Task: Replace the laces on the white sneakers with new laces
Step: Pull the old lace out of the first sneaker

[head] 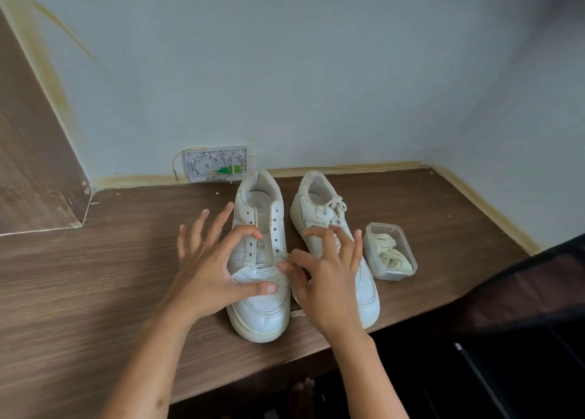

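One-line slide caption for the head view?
Both hands thread a lace on the near-unlaced left sneaker.

The right hand covers the toe-side middle of the laced sneaker, hiding its lower eyelets. Just left of that sneaker, whether the fingers pinch the loose lace is unclear. The lettering on the neighbouring insole is unreadable.

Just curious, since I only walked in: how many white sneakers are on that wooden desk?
2. One white leather sneaker, mostly unlaced, lies under the hands; the other white sneaker, still laced, sits right of it, beside the clear plastic box of laces.
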`<action>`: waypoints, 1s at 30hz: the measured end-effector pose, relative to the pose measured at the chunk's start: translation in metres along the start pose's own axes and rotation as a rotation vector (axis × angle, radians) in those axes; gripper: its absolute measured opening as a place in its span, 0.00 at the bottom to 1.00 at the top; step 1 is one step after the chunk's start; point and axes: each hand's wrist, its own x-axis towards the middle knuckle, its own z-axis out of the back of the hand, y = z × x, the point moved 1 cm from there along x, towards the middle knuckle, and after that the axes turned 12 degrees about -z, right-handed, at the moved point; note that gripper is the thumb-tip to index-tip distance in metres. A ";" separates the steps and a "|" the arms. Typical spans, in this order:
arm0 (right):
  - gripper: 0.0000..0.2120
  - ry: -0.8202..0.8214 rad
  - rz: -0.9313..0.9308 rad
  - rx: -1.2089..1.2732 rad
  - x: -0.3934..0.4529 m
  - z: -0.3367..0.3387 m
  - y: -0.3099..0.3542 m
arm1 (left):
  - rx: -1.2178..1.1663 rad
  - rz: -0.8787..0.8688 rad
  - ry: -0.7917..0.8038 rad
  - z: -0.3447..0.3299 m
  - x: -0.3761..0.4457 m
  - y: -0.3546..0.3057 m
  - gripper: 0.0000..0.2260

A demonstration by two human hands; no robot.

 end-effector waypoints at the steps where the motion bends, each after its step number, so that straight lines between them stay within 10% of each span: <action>1: 0.06 -0.061 -0.018 0.002 0.003 0.005 -0.002 | -0.003 0.000 0.000 0.000 0.000 0.000 0.37; 9: 0.03 -0.535 -0.436 0.119 0.010 0.034 -0.031 | -0.013 -0.012 -0.008 0.001 -0.001 0.001 0.37; 20: 0.08 0.035 -0.023 0.059 -0.003 -0.006 0.002 | -0.033 0.000 -0.002 0.001 -0.001 0.000 0.38; 30: 0.06 -0.368 -0.340 0.083 0.012 0.030 -0.023 | -0.037 0.002 -0.005 0.002 -0.001 0.000 0.37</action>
